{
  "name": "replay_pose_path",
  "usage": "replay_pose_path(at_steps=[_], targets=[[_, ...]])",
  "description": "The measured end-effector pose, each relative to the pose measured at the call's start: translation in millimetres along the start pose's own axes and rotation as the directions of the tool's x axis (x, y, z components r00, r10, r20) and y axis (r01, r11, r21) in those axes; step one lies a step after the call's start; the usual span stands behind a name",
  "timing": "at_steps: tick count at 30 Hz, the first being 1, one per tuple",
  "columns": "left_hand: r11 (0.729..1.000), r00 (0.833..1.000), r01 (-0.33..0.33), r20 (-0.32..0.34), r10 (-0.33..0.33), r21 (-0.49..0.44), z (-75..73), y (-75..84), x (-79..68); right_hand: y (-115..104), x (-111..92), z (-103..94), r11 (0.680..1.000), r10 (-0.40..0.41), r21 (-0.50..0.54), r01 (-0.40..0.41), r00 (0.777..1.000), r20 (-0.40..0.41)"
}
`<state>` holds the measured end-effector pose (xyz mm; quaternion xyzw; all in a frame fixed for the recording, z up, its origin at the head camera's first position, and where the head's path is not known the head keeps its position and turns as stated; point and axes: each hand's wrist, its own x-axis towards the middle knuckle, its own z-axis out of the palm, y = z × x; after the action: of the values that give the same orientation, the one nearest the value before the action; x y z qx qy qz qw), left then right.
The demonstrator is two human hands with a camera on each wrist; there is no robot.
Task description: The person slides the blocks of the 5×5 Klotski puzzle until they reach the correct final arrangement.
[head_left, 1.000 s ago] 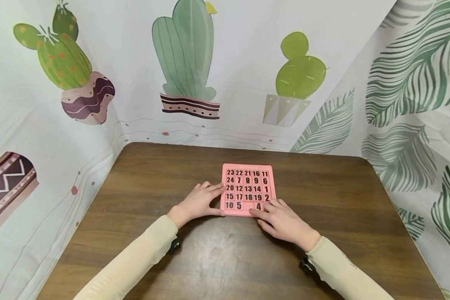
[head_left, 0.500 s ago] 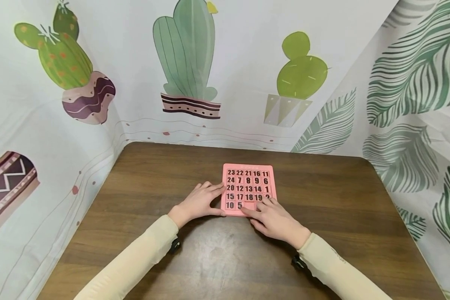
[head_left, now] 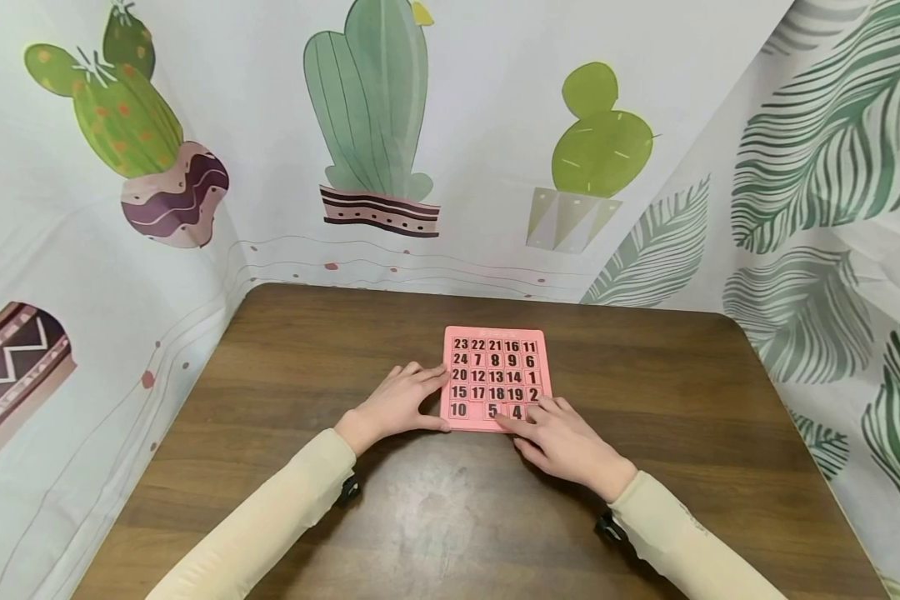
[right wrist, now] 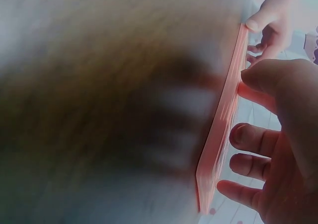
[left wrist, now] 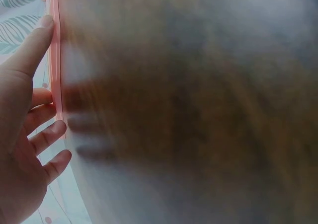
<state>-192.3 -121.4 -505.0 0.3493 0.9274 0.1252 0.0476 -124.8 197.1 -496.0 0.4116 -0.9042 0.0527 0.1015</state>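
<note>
A pink number slide puzzle (head_left: 497, 385) lies flat on the table in the head view. Its bottom row reads 10, a gap, 5 and 4, with the last place covered by fingers. My left hand (head_left: 399, 403) rests against the board's left side, fingers extended along the edge and thumb at the near corner. With an outstretched index finger, my right hand (head_left: 572, 446) touches the tile numbered 5 (head_left: 492, 410); its other fingers lie over the near right corner. In the right wrist view the pink board's edge (right wrist: 218, 134) runs beside the right fingers.
A brown wooden table (head_left: 435, 517) spreads around the puzzle. Behind it and at both sides hang white cloths (head_left: 487, 108) printed with cacti and leaves. A dark wrist device (head_left: 610, 527) sits under the right sleeve, and another (head_left: 349, 490) under the left.
My right index finger reached left to the 5 tile, then came back right. The 5 slid one place right, so the gap is now beside the 10. My left hand stayed put.
</note>
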Motion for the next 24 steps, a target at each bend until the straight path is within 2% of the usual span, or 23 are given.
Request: replay_pose_path(at_steps=[13, 24], targets=[[1.000, 1.000, -0.011, -0.028, 0.012, 0.009, 1.1, -2.0, 0.1, 4.8, -2.0, -0.6, 1.000, -0.002, 0.002, 0.002, 1.000, -0.027], [1.000, 1.000, -0.011, -0.017, 0.011, -0.004, -0.1, 0.4, -0.6, -7.5, 22.1, 4.3, 0.999, -0.052, 0.015, 0.053, 0.998, -0.020]])
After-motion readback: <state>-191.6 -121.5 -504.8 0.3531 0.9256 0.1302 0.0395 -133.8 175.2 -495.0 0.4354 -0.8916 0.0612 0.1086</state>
